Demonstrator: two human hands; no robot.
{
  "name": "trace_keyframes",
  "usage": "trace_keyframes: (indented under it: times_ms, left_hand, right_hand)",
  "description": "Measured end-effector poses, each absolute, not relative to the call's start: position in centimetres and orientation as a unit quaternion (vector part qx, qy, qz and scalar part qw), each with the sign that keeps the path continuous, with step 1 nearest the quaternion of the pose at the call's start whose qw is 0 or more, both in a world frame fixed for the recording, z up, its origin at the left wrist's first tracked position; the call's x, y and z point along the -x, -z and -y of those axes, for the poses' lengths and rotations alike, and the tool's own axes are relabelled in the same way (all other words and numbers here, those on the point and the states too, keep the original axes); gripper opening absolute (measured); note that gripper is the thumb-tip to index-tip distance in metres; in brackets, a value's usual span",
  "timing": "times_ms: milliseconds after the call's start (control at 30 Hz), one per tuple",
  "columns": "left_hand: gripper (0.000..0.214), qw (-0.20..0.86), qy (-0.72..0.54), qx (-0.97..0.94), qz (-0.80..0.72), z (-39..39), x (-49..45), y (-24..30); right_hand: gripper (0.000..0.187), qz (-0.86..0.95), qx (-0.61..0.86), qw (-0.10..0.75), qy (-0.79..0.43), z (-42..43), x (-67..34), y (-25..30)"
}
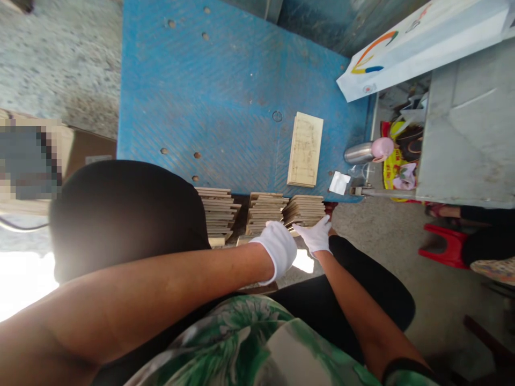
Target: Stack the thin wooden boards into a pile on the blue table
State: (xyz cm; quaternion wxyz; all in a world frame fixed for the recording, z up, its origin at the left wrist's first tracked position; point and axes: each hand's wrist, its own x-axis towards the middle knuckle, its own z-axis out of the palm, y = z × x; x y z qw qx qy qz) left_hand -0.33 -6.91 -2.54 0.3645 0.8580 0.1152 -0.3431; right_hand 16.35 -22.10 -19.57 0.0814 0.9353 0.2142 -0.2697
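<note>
The right-hand stack (304,210) of thin, pale slats sits just off the near edge of the blue bench (193,96), between the person's knees. At its near end is the right hand (318,237), in a white glove, its fingers spread at the stack's corner; whether they pinch a slat I cannot tell. The left hand (277,251), also gloved, is just beside it, back upward and fingers curled under, so their grip is hidden. A middle stack (266,210) lies just to the left, and a left-hand stack (220,214) farther along, partly behind the left knee. On the bench, beyond the stacks, rests a neat pile of pale boards (306,151). To its right are a small white packet (339,183) and a steel flask (359,153) with a pink cap, lying on its side. A white paper bag (422,51) reaches over the bench's far right corner. Farther right, a red stool (444,246) stands on the floor.
</note>
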Motion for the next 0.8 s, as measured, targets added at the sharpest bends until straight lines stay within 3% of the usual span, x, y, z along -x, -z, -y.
trace_keyframes:
  times_ms: [500, 800]
  left_hand:
    - [0.033, 0.379, 0.335, -0.853, -0.129, 7.9, 0.1, 3.4]
    - [0.039, 0.357, 0.333, -0.866, -0.104, 6.6, -0.2, 2.8]
  right_hand:
    - [0.131, -0.220, -0.953, 0.019, 0.207, 22.6, -14.9, 20.2]
    - [0.122, -0.235, -0.954, 0.011, 0.187, 20.7, -14.5, 13.2]
